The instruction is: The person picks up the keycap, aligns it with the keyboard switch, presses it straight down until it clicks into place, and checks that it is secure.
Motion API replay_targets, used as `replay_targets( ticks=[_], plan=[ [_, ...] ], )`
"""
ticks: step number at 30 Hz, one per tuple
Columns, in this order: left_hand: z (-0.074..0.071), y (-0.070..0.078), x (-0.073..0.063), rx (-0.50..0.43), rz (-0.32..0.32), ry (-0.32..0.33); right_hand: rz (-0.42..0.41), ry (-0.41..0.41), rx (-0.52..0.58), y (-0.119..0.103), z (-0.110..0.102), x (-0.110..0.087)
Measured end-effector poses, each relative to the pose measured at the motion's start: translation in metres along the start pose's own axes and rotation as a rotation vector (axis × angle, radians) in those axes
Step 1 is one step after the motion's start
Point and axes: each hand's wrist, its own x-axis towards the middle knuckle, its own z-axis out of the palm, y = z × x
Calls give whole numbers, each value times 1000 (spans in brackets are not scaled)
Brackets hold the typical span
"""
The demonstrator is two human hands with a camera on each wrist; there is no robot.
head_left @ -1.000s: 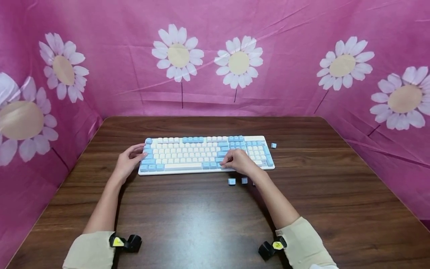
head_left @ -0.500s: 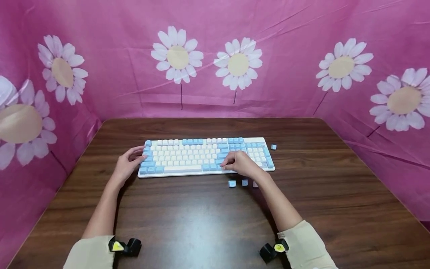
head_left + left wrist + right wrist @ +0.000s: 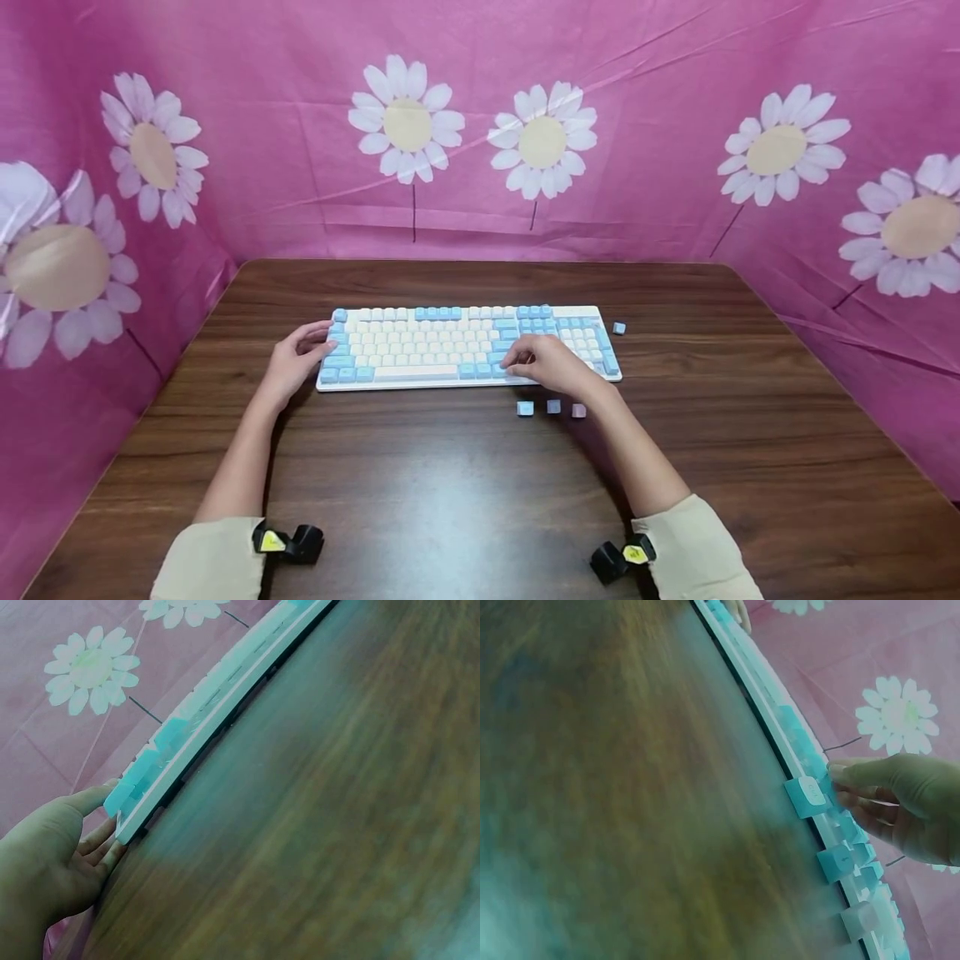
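Observation:
A white and light-blue keyboard (image 3: 408,372) lies across the table. My left hand (image 3: 288,365) grips its left end; in the left wrist view the thumb (image 3: 94,798) lies against the blue end keys, with other fingers at the case's edge. Over the lower right part, my right hand (image 3: 551,364) pinches a blue keycap between thumb and fingertips, which hide most of it. In front of the keyboard, near that hand, sit three loose keycaps: a light-blue one (image 3: 525,409), a greyish-blue one (image 3: 553,407) and a pale pink one (image 3: 579,411).
Another loose blue keycap (image 3: 619,328) lies just beyond the keyboard's right end. The brown wooden table (image 3: 420,467) extends toward me and to both sides. A pink cloth with daisies (image 3: 465,208) hangs around its back and sides.
My right wrist has shifted slightly to the right, so the pale pink keycap, partly hidden before, shows fully. The fingertips stay at the same spot on the keyboard. The left hand holds still.

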Motion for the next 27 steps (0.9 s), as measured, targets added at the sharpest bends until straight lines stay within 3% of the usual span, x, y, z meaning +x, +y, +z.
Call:
replay_targets(
  ticks=[10,20,27],
  plan=[
    [1,2,1,8,-6,8,-56,-6,-45,1,-9,-17],
    [0,1,3,10,-13,5,-61,-111,45,11,-10,-36],
    [0,2,0,-10,21,21,-59,-172,80,15,-6,-39]
  ],
)
